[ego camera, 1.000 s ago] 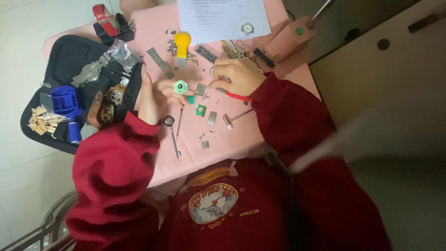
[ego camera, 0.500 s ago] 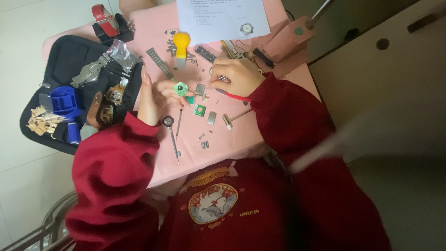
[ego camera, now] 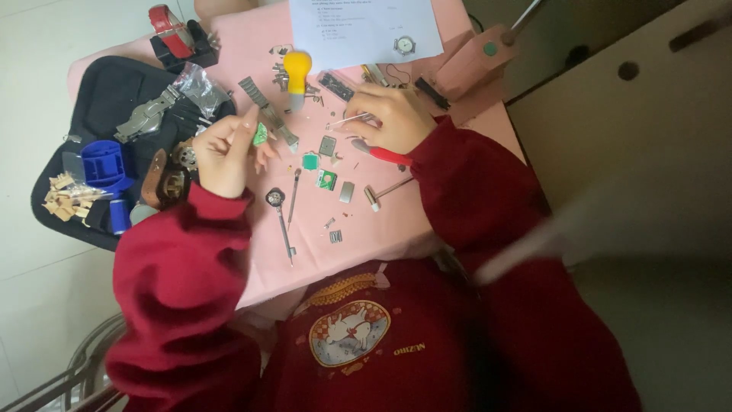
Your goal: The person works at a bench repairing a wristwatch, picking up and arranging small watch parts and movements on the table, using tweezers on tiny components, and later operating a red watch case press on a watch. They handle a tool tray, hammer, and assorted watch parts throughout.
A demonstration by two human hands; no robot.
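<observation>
Over the pink desk (ego camera: 381, 221) my left hand (ego camera: 225, 152) pinches a small green part (ego camera: 261, 136) at its fingertips, lifted just above the cloth. My right hand (ego camera: 393, 118) is closed on thin tweezers (ego camera: 347, 120), with a red-handled tool (ego camera: 381, 154) lying under its wrist. Between my hands sit a metal watch band (ego camera: 267, 114), a yellow bulb blower (ego camera: 296, 69), two green squares (ego camera: 310, 162) and small grey plates (ego camera: 346, 191). A long pin tool (ego camera: 280, 217) and a small hammer (ego camera: 385, 191) lie nearer my chest. A white sheet (ego camera: 358, 30) with a watch face (ego camera: 405, 46) on it lies beyond. Compared with a second ago, the green part has left the cloth and sits higher in my left fingers. Left of me, the open black case (ego camera: 107, 99) holds a blue holder (ego camera: 103, 164), a steel bracelet (ego camera: 145, 114) and tan bits (ego camera: 61, 198).
</observation>
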